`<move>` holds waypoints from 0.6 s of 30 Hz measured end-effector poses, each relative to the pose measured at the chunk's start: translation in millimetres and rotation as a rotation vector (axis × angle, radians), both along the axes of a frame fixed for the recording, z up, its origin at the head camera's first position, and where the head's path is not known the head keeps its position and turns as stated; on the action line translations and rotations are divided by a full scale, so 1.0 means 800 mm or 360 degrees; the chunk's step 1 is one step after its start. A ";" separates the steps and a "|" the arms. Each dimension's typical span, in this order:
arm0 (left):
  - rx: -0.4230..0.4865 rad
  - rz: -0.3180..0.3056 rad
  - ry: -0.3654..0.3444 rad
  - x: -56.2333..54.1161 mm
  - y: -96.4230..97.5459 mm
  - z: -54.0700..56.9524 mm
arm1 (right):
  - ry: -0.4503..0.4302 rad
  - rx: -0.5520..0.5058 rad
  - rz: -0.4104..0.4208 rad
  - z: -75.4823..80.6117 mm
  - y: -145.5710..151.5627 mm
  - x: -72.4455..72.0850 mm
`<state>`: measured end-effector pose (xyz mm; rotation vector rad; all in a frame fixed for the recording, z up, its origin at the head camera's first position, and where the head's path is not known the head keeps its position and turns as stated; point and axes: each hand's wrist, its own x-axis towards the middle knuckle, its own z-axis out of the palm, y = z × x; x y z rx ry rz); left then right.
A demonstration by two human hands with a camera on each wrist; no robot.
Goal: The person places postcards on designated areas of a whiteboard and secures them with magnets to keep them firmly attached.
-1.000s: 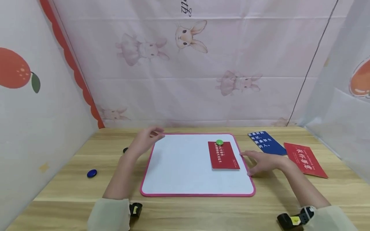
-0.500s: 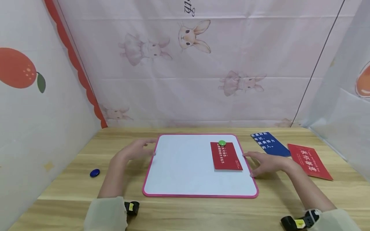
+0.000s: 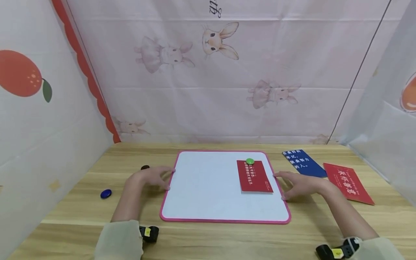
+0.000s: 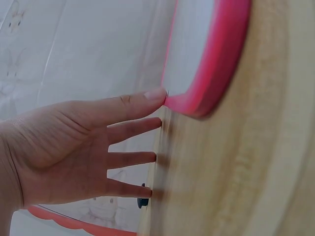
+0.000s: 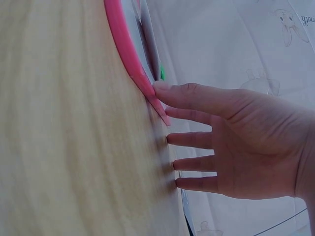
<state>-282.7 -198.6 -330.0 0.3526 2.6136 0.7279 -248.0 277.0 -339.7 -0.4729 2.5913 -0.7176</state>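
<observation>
A whiteboard point(image 3: 204, 187) with a pink frame lies flat on the wooden table. On its right part is a red card point(image 3: 255, 178) with white writing, a green round magnet point(image 3: 250, 161) at the card's top edge. My left hand point(image 3: 150, 176) touches the board's left edge, fingers spread and fairly straight; in the left wrist view the thumb point(image 4: 156, 94) meets the pink frame. Against the right edge rests my right hand point(image 3: 298, 183), its thumb point(image 5: 162, 85) on the frame and its other fingers stretched out to the table. Neither hand is curled round the board.
Right of the board lie a blue card point(image 3: 303, 164) and another red card point(image 3: 349, 183), close together. A blue round magnet point(image 3: 105, 194) sits on the table at the left. A dark round piece point(image 3: 144, 167) shows just behind my left hand. Printed sheets stand behind and at both sides.
My left hand has come down from above the board's upper left corner to its left edge. The right hand stays at the right edge. The head view has shifted slightly.
</observation>
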 end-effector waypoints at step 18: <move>-0.0071 0.0052 0.0005 0.000 0.003 0.001 | -0.0023 0.0093 -0.0024 0.005 -0.006 -0.006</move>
